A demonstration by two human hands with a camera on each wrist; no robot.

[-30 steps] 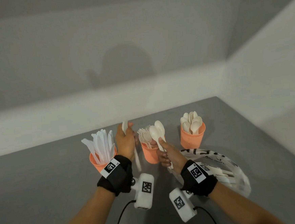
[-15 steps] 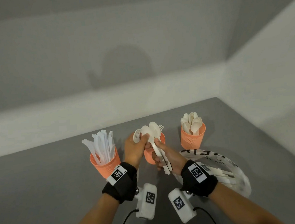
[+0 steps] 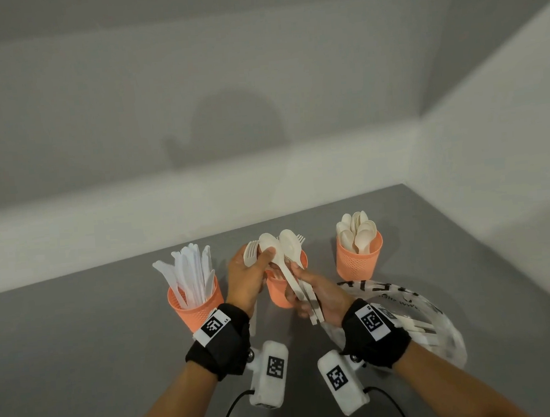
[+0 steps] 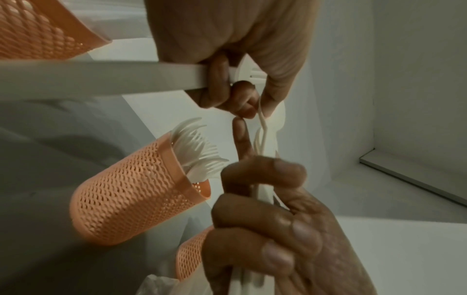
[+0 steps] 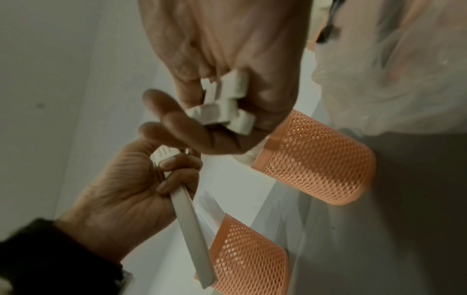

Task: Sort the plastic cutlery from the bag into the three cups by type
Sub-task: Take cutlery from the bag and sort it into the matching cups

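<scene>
Three orange mesh cups stand in a row: knives cup (image 3: 195,300) on the left, forks cup (image 3: 278,290) in the middle, spoons cup (image 3: 360,261) on the right. My right hand (image 3: 301,285) grips a bundle of white cutlery (image 3: 307,301) by the handles, above the middle cup; two spoon bowls (image 3: 289,245) stick up from it. My left hand (image 3: 261,258) holds a white fork (image 3: 251,253) and pinches one spoon bowl (image 3: 268,245) of the bundle with its thumb. The left wrist view shows the fork handle (image 4: 126,77) across the left palm. Handle ends (image 5: 222,105) poke out of the right fist.
The clear plastic bag (image 3: 407,313), printed with black letters, lies to the right of my right wrist with several more pieces inside. The grey table (image 3: 81,355) meets white walls at the back and on the right.
My left hand has moved right from beside the knives cup to the bundle in my right hand, and now pinches a spoon bowl. The right hand has stayed roughly in place.
</scene>
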